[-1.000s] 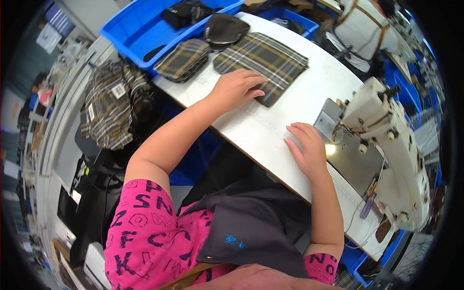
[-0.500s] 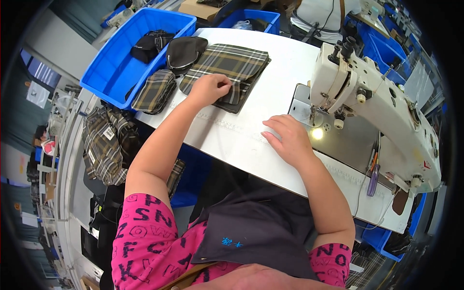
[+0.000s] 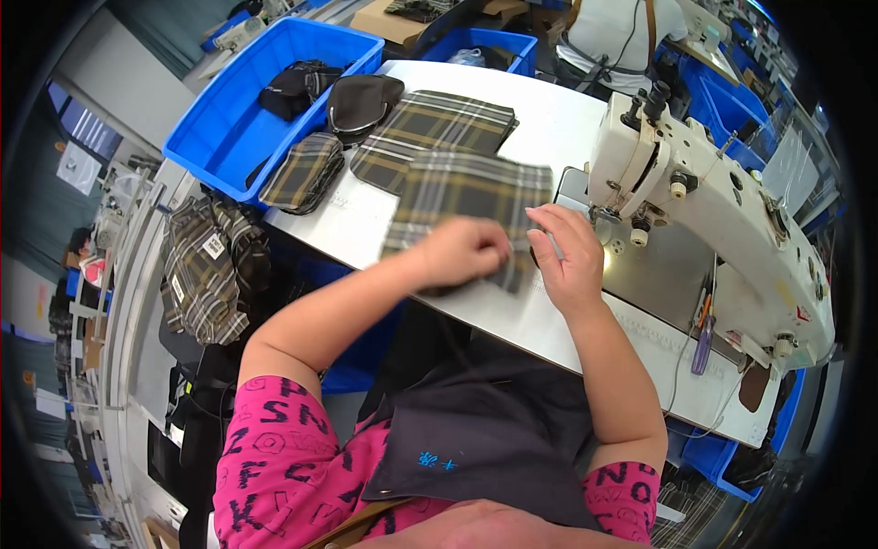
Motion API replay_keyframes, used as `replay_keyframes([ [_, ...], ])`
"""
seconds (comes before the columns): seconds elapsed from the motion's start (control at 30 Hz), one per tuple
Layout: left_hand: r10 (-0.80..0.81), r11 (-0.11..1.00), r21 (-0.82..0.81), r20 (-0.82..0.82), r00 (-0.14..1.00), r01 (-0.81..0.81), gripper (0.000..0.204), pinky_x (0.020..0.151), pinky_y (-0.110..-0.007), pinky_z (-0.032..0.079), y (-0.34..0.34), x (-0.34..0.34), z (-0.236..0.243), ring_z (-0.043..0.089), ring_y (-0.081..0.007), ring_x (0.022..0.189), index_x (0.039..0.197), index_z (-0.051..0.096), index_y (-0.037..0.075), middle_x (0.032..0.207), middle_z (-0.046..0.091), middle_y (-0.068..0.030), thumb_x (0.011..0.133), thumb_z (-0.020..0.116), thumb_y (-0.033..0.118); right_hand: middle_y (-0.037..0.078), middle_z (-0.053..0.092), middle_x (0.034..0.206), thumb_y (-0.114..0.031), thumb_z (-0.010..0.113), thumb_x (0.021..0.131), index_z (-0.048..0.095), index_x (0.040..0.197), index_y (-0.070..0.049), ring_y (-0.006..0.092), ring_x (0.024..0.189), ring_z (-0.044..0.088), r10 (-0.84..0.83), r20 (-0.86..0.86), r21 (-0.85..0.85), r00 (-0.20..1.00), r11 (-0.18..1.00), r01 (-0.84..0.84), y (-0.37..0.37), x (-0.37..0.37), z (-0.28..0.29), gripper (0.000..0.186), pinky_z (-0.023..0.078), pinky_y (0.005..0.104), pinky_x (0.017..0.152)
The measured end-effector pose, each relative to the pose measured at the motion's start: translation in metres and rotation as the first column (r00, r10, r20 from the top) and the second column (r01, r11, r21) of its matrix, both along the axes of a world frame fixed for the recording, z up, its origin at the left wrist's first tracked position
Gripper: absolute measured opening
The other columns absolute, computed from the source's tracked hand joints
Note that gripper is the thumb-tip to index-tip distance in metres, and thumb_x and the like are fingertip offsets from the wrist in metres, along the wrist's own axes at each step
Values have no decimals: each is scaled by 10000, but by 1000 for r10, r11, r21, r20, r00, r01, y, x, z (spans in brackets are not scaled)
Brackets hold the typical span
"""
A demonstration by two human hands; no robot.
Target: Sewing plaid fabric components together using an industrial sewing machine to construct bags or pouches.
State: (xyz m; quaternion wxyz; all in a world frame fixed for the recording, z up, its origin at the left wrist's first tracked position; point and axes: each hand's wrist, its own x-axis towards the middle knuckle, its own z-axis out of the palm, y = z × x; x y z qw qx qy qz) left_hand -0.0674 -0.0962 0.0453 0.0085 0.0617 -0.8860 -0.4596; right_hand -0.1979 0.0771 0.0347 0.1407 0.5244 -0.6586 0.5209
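A plaid fabric panel [image 3: 476, 188], blurred by motion, lies slantwise over the near part of a stack of plaid panels [image 3: 444, 119] on the white sewing table [image 3: 540, 114]. Its near edge is pinched in the closed fingers of my left hand [image 3: 468, 249]. At the panel's right edge is my right hand [image 3: 572, 252], thumb and fingers apart; whether it touches the cloth I cannot tell. Just right of those fingers stands the white sewing machine [image 3: 713, 174], its needle area lit above a metal plate [image 3: 663, 261].
Left of the stack sit a black pouch [image 3: 363, 102] and a pile of plaid pieces [image 3: 302, 174], beside a blue bin [image 3: 197, 169]. Plaid bags [image 3: 206, 274] hang below the table's left edge. A purple-handled screwdriver [image 3: 702, 352] lies by the machine. A person [image 3: 617, 32] sits beyond the table.
My left hand has drawn a plaid panel off the stack, rightward and toward me. My right hand has shifted slightly right, with its fingers raised beside the panel's edge.
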Motion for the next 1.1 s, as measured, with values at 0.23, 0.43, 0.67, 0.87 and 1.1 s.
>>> replay_keyframes([
  [0.23,-193,971,-188,-236,952,150,274,988,-386,514,35,68,0,638,-286,1160,1190,703,108,1220,688,-76,921,697,160,139,685,1220,-199,734,900,706,1168,-41,335,1122,640,12,16,223,1000,975,-15,-5,2,-11,313,508,411,960],
  [0.43,459,798,-130,-501,733,-589,167,887,-372,525,-33,154,-8,667,-287,1027,1054,709,74,1102,710,-98,888,695,73,173,602,1396,-237,715,910,652,1271,-7,381,1314,535,114,-38,395,993,914,-90,-5,5,-17,432,415,457,1104],
  [0.67,528,87,-115,-837,144,-990,150,930,-390,471,-101,274,5,624,-293,1006,1037,683,52,1049,684,-105,888,676,52,162,564,1454,-261,658,947,636,1307,-16,359,1393,474,49,-40,568,998,823,-18,-4,8,-20,436,362,450,1159],
  [0.87,827,33,-208,-544,144,-978,534,1047,-426,412,-159,322,-29,574,-296,1259,1293,628,121,1287,662,-94,813,776,301,161,577,1433,-232,674,929,652,1274,-10,363,1384,480,51,-78,579,996,815,3,-7,10,-25,411,358,462,1159],
  [1.1,792,-69,-190,-607,62,-979,355,964,-435,480,-185,295,-13,636,-324,1139,1199,652,149,1167,701,-92,858,687,240,166,584,1415,-168,695,903,665,1239,-6,366,1373,487,45,-75,558,996,830,5,-7,10,-30,374,370,471,1147],
])
